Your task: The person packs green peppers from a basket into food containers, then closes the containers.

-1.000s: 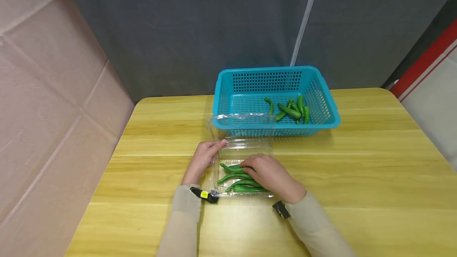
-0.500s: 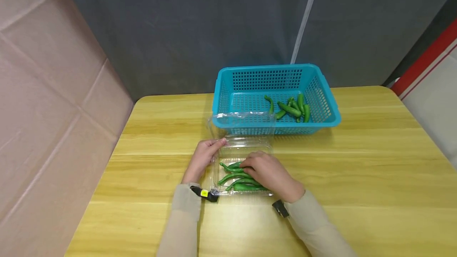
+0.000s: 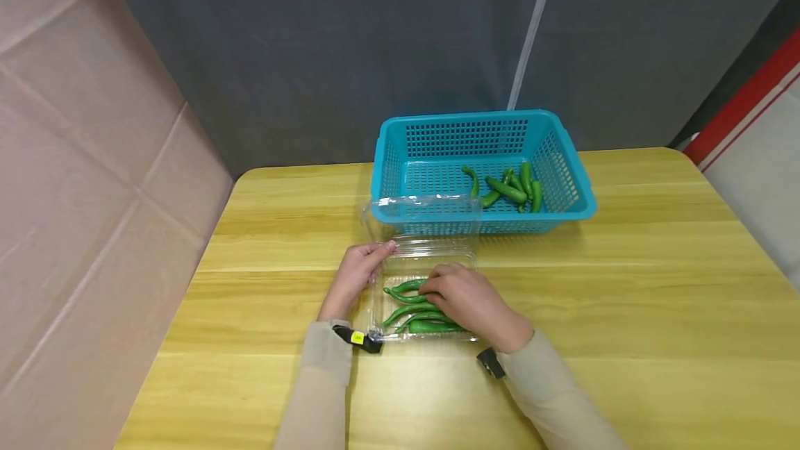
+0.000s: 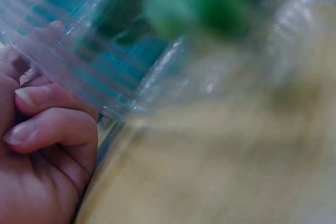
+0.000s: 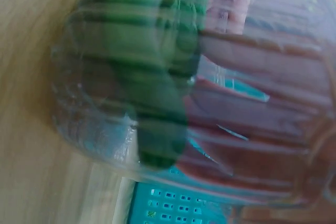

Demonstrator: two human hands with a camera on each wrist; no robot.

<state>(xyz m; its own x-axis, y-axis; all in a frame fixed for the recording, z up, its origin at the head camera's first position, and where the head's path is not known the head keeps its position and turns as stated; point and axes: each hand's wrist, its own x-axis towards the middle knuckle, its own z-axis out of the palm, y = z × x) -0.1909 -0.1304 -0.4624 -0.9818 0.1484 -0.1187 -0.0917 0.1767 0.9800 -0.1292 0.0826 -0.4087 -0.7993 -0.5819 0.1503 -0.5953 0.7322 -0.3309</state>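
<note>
A hinged clear plastic box [image 3: 378,311] sits on the table with its lid [image 3: 421,208] raised at the back. Several long green chili peppers [image 3: 409,309] lie side by side in it, stems to the left. My left hand [image 3: 355,273] holds the box's left side by the hinge, thumb on the edge; in the left wrist view its other fingers [image 4: 58,129] are curled. My right hand [image 3: 465,297] reaches inside, fingertips pinching at the rearmost peppers, whose right ends it hides. Through the box wall, the right wrist view shows a blurred pepper [image 5: 157,114] beside the fingers.
Behind the box stands a blue plastic basket [image 3: 571,207], with several green peppers [image 3: 509,189] in its right half. The raised lid overlaps the basket's front in the head view. A grey curtain [image 3: 325,54] hangs behind the wooden table [image 3: 650,283].
The rearmost pepper has shifted slightly back inside the box and shows more of its length, apart from its neighbour. My right fingers moved only slightly; the left hand has stayed put.
</note>
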